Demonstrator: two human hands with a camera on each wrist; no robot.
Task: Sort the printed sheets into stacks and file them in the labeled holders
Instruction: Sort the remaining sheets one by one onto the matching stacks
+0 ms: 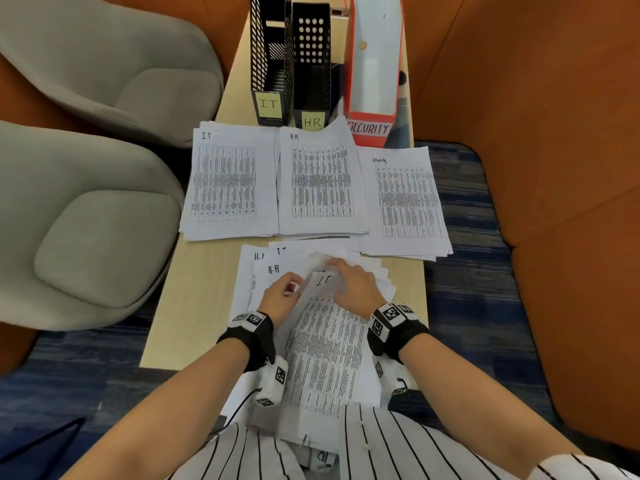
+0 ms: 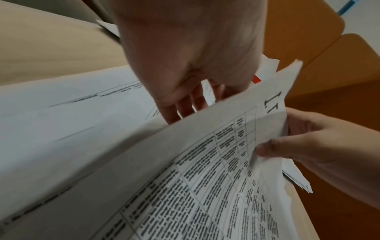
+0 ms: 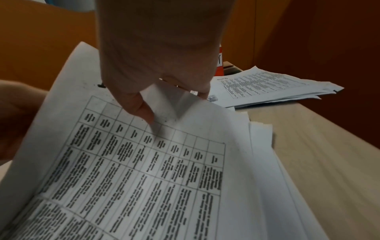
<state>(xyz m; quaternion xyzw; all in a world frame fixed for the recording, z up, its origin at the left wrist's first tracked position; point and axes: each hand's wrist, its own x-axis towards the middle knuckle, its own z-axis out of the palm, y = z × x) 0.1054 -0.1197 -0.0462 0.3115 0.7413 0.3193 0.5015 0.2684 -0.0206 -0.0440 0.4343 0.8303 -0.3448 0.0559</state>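
A printed sheet headed "I.T" (image 1: 325, 341) is lifted at an angle over the unsorted pile (image 1: 263, 271) at the table's near end. My left hand (image 1: 285, 289) grips its top left edge, fingers curled behind the paper (image 2: 205, 178). My right hand (image 1: 346, 275) pinches the top right corner, where the paper (image 3: 144, 170) folds up between thumb and fingers. Farther back lie three sorted stacks: IT (image 1: 228, 181), HR (image 1: 322, 178) and Security (image 1: 407, 202). Behind them stand the black IT holder (image 1: 270, 57), the black HR holder (image 1: 311, 64) and the red-and-white SECURITY holder (image 1: 374, 64).
The narrow wooden table (image 1: 180, 323) has two grey chairs (image 1: 86, 237) at its left and an orange upholstered wall (image 1: 554, 168) at its right. The Security stack overhangs the table's right edge. Sheets headed H.R show in the unsorted pile.
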